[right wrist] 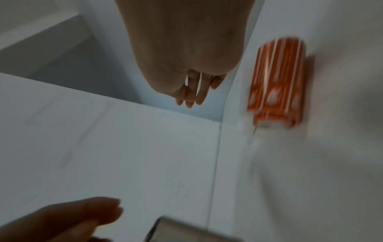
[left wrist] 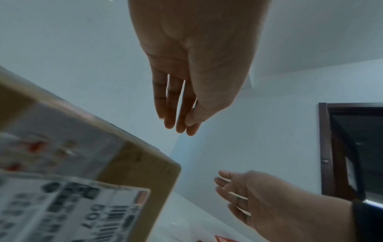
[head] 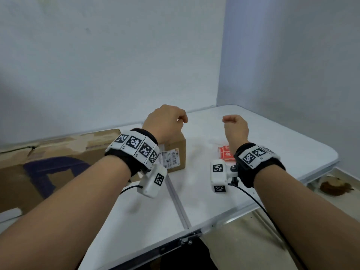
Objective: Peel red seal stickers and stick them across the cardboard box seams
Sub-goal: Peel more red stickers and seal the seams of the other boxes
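We seem to be in a plain room used for packing: a white folding tabletop (head: 224, 195) in a bare pale-walled corner, a big worn cardboard carton (head: 58, 152) at left, tiled floor (head: 346, 191) lower right.

Dim bluish light; soft shadows, wide-angle edge bending; wrist views motion-blurred, grainy

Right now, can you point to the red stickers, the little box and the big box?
red stickers (head: 226, 155), head view, on the top red sheet.
little box (head: 178, 145), head view, on its bare brown side.
big box (head: 64, 147), head view, on its top flap.
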